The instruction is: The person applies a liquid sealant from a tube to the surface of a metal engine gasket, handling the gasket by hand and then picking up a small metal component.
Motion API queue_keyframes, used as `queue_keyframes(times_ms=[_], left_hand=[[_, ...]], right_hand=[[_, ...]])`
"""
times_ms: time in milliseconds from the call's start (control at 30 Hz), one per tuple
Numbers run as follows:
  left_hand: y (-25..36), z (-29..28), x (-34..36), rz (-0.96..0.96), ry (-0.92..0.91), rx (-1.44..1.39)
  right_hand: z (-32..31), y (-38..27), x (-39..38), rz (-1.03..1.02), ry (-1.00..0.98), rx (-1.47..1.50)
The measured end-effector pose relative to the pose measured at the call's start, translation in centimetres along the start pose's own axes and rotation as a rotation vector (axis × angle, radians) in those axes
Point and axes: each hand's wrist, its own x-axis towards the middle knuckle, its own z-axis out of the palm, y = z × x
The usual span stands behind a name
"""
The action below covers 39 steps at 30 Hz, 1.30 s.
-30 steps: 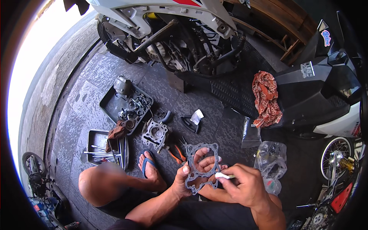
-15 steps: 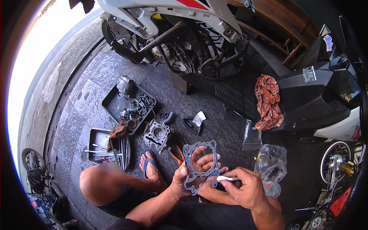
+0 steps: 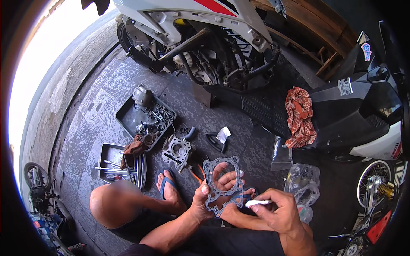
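My left hand [image 3: 199, 201] is closed on a thin grey engine gasket [image 3: 239, 175], thumb on its left edge and fingers behind it. The gasket has one big round opening and smaller holes round its rim. Just right of it, my right hand [image 3: 279, 212] pinches a small white tube-like thing [image 3: 257, 203]. Its tip points left at the gasket, with a small gap between them. Beyond my left hand, an engine cylinder block [image 3: 177, 150] rests on the floor, and orange-handled pliers [image 3: 198, 172] lie partly hidden behind that hand.
A tray of engine parts [image 3: 121, 112] and a tray of tools [image 3: 103, 157] sit on the left. A partly stripped scooter [image 3: 200, 55] stands ahead. An orange patterned cloth [image 3: 300, 115] drapes over a black scooter seat [image 3: 326, 102]. Clear plastic bags [image 3: 303, 183] lie at right.
My right hand has drawn slightly right and down, taking the white tube-like thing off the gasket's edge. My left hand keeps the gasket nearly still. The whole view has shifted a little.
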Motion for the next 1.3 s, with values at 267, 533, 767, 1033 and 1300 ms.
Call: queue_keyframes(times_ms=[267,533,767,1033,1300], left_hand=[[-0.2,0.6,-0.3,-0.058,0.057,0.056],[-0.7,1.2,-0.7,-0.17,0.084,0.019],[-0.3,2.0,-0.5,-0.114,0.058,0.035],[-0.8,1.3,0.0,-0.007,-0.311,-0.058],[-0.3,0.1,-0.4,-0.012,-0.375,-0.119]], right_hand=[[1.3,-1.9,0.3,-0.396,-0.14,-0.349],[2.3,-1.3,0.4,-0.445,-0.17,-0.578],[2.2,0.1,0.8,-0.406,-0.093,-0.208],[4.0,1.4,-0.8,-0.033,-0.048,1.478],[8.5,4.6,-3.3,0.167,0.2,2.201]])
